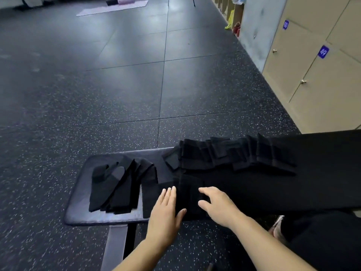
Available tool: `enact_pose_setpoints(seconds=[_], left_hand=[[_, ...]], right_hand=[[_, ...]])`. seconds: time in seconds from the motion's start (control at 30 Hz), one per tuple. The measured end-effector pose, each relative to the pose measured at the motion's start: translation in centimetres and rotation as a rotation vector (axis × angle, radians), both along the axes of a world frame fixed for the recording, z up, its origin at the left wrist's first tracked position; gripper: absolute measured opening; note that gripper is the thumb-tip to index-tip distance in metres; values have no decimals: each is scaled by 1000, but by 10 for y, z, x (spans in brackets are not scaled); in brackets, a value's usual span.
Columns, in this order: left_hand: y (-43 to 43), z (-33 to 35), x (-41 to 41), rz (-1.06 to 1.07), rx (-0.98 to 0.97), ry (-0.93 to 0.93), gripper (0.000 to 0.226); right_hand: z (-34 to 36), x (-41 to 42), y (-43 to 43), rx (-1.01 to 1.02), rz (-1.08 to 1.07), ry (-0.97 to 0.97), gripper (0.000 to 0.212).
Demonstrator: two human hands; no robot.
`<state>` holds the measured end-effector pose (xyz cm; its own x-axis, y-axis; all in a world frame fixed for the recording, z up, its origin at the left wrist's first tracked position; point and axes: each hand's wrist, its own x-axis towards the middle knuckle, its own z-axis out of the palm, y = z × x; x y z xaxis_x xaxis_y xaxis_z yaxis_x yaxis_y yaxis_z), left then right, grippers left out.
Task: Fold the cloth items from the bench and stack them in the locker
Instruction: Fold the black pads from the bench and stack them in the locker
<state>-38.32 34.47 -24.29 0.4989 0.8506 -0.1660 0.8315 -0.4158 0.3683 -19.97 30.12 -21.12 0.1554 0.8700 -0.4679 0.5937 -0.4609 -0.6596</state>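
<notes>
Black cloth half-folded under the flat left hand and pinching right hand; folded pile waits, loose strips remain, lockers closed.

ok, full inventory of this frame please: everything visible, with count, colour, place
bench: one, black padded, foreground, under the cloths
loose cloth strips: one pile, count unclear, black, left end of the bench
folded cloths: one overlapping row, count unclear, black, far side of the bench
cloth being folded: one, black, near edge of the bench
lockers: several closed doors, beige, right wall, blue tags 49 and 50
floor: dark speckled tiles
mat: one, pale purple, far floor
left hand: flat on the cloth being folded, fingers straight
right hand: on the same cloth, fingers curved, grip unclear
</notes>
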Motion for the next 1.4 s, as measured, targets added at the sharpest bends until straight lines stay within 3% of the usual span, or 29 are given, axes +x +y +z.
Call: enact_pose_setpoints(seconds=[0.33, 0.47, 0.6, 0.87, 1.03, 1.4], left_hand=[[-9, -4, 55, -100, 35, -38, 74], [-3, 3, 48, -11, -16, -192, 71], [7, 8, 45, 85, -64, -207, 67], [20, 7, 64, 296, -129, -105, 98], [35, 3, 64, 365, -212, -94, 74], [37, 11, 72, 317, -243, -196, 74]], right_hand=[[-7, 36, -24, 20, -222, -26, 47], [-7, 36, -25, 30, -292, -30, 49], [-6, 34, -20, 41, -351, -84, 53], [-12, 31, -8, -57, -436, -110, 71], [-13, 32, -1, -95, -441, -153, 66], [-15, 35, 4, -100, -468, -121, 72]])
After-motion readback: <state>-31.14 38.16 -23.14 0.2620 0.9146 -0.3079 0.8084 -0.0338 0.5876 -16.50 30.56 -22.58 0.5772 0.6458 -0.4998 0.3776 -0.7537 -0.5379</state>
